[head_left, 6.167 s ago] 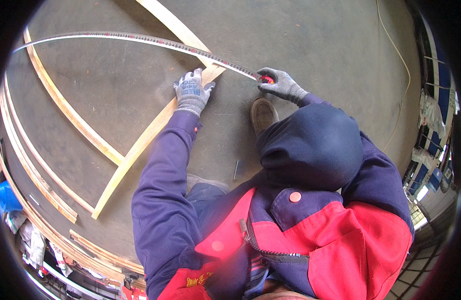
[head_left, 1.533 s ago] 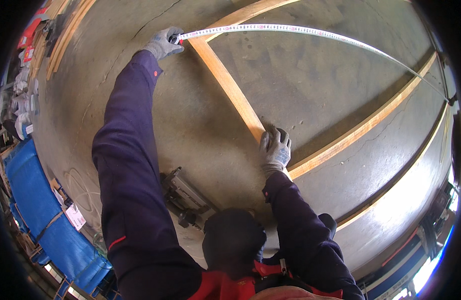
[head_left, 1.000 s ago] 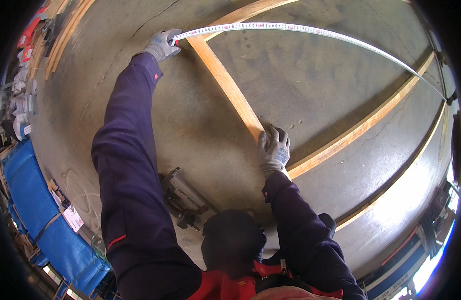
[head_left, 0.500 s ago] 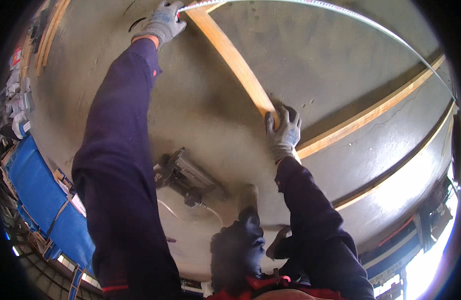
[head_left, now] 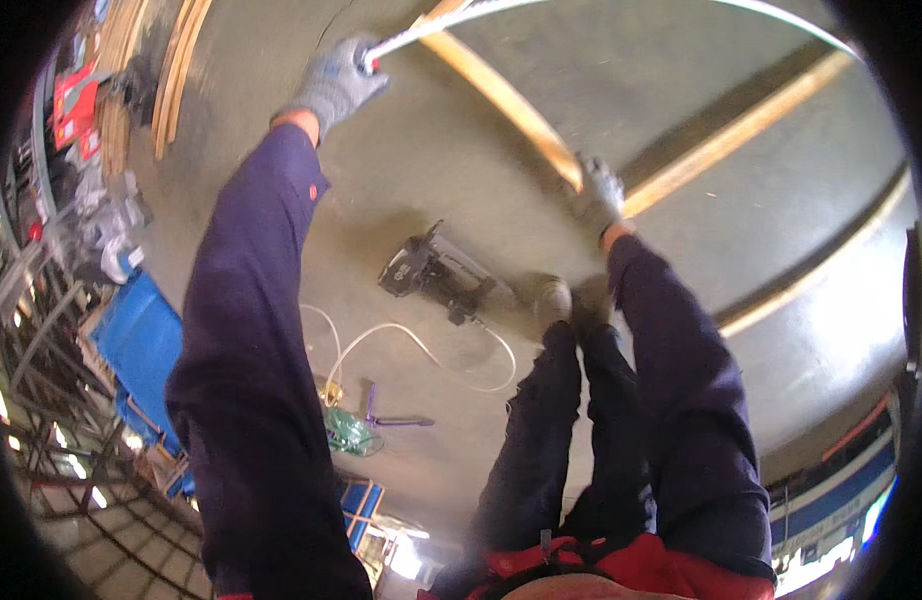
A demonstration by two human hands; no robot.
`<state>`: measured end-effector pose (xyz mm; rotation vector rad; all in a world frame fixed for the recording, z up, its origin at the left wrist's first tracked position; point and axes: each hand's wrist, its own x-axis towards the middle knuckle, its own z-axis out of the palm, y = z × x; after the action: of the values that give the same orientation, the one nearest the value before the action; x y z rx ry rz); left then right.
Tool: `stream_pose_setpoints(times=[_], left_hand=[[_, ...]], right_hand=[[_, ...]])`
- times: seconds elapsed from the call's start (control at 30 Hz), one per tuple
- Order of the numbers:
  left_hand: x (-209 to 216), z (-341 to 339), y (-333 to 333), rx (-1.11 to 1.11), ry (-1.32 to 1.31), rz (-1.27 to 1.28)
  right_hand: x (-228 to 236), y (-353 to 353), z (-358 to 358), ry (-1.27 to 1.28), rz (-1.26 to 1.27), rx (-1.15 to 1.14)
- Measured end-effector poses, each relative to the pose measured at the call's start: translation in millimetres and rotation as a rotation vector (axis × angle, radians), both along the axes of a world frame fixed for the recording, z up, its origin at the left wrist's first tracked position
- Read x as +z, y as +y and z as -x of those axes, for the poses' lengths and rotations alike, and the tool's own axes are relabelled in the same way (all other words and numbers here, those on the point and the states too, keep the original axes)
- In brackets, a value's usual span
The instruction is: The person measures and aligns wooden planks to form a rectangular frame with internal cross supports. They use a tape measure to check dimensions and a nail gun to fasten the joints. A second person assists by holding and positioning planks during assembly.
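Observation:
Both hands wear grey work gloves. At the upper left, my left hand (head_left: pixel 341 85) is closed on a tape measure; its case is mostly hidden, with a red bit showing by the thumb. Out of that hand the white tape blade (head_left: pixel 471 14) runs rightward, arching along the top edge of the view. Below the blade lies a wooden strip (head_left: pixel 506 100), slanting down to my right hand (head_left: pixel 599 195). Its fingers are closed over the near end of this strip, beside where a second wooden strip (head_left: pixel 736 140) starts and runs off to the upper right.
A black nail gun (head_left: pixel 441 270) lies on the floor, with a pale hose (head_left: pixel 411 335) looping from it. Near my left forearm sit a green object (head_left: pixel 351 432) and a purple tool (head_left: pixel 396 420). Wood strips (head_left: pixel 176 80), blue panels (head_left: pixel 146 340) and metal racks line the left. Another strip (head_left: pixel 821 265) lies right.
My view has shifted, so the nail gun, hose and both feet show more fully. The left hand still grips the tape measure, and the right hand stays at the strip's end.

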<state>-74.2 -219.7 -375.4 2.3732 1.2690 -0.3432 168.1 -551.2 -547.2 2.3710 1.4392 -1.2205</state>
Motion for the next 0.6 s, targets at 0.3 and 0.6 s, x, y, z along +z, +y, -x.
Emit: stream_pose_setpoints(times=[0.3, 0.6], left_hand=[[65.7, -17.6, 2.3, 0.222, -0.056, 0.45], [7.1, -26.5, 58.9, -0.351, -0.172, 0.378]], right_hand=[[194.1, -221.5, -67.9, 0.155, 0.055, -0.598], [379.1, -281.5, 75.7, -0.25, -0.004, -1.665]])
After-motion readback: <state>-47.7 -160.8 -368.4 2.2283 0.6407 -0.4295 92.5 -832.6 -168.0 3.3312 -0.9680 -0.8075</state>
